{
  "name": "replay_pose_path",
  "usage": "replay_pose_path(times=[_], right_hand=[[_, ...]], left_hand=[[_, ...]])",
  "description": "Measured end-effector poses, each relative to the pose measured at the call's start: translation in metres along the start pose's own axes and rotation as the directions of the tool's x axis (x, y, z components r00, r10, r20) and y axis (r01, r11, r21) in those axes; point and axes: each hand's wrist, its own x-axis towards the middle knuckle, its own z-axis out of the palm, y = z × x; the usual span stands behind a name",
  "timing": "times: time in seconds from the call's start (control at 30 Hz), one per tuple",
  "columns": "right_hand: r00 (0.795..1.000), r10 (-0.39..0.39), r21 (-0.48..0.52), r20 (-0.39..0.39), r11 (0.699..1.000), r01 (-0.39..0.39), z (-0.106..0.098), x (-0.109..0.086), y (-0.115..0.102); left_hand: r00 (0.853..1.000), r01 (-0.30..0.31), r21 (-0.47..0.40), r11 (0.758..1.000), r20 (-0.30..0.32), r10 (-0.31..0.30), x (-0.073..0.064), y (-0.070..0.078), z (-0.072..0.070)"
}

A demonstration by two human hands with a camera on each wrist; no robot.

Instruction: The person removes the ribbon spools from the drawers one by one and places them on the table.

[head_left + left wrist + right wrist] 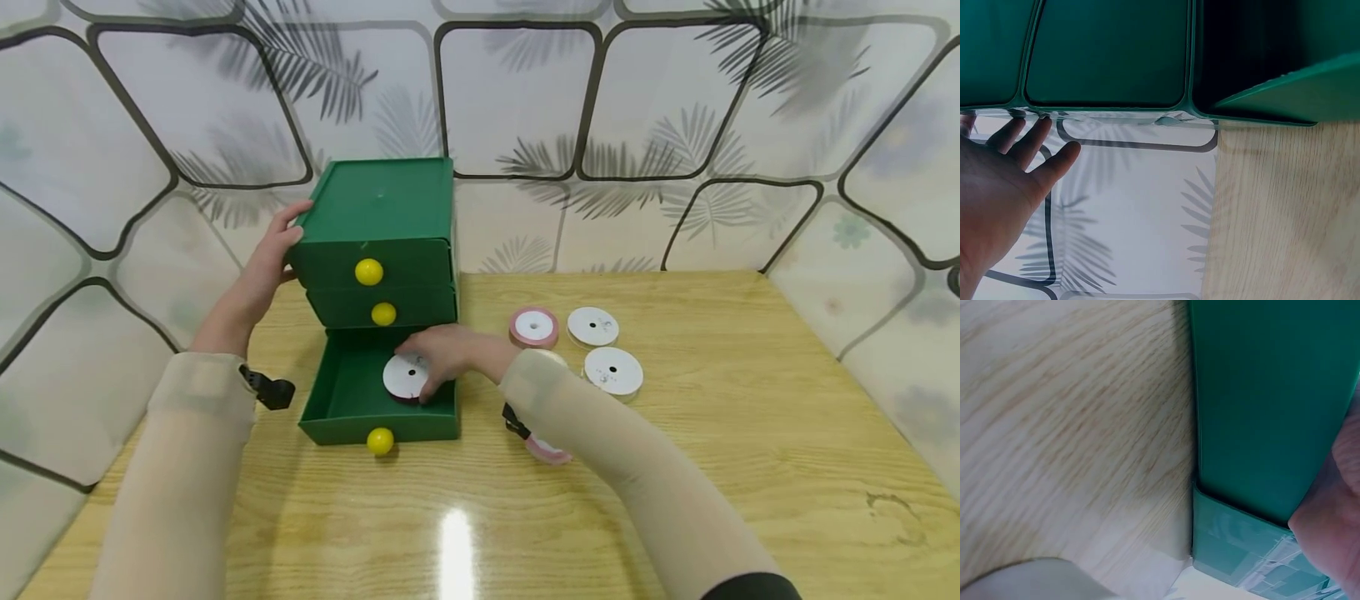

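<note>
A green cabinet (382, 200) with three stacked drawers and yellow knobs stands on the table, its bottom drawer (337, 431) pulled out. My left hand (258, 271) touches the cabinet's left side near the top, and its extended fingers (1032, 144) reach along that side in the left wrist view. Inside the bottom drawer, my right hand (450, 354) grips the right edge of a ribbon spool (401, 379) with a white face and a dark red rim. In the right wrist view part of the right hand (1329, 519) shows over the drawer wall; the spool is hidden there.
Right of the cabinet, a pink ribbon spool (533, 327) and two white-faced spools (592, 327) lie on the wooden table (750, 400). Another pink spool (549, 452) is partly hidden by the right forearm. A patterned curtain or wall (517, 100) rises behind.
</note>
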Motion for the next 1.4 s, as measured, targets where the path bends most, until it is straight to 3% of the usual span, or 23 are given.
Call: replay_pose_path(times=[0.6,0.87,1.4], right_hand=[[0.996,-0.067,0.064,-0.055,0.995,0.071,-0.010,-0.007,0.001],[0.992,-0.102,0.048,-0.069,0.993,0.105,-0.016,-0.015,-0.004],[0.984,-0.134,0.113,-0.114,0.983,0.147,-0.034,-0.052,-0.003]], left_hand=[[1.000,-0.001,-0.005,1.000,0.008,0.001,-0.001,0.001,0.000],[1.000,0.007,0.002,1.000,0.001,-0.007,-0.001,0.002,0.000],[1.000,-0.004,-0.018,1.000,0.011,0.005,0.000,-0.001,0.000]])
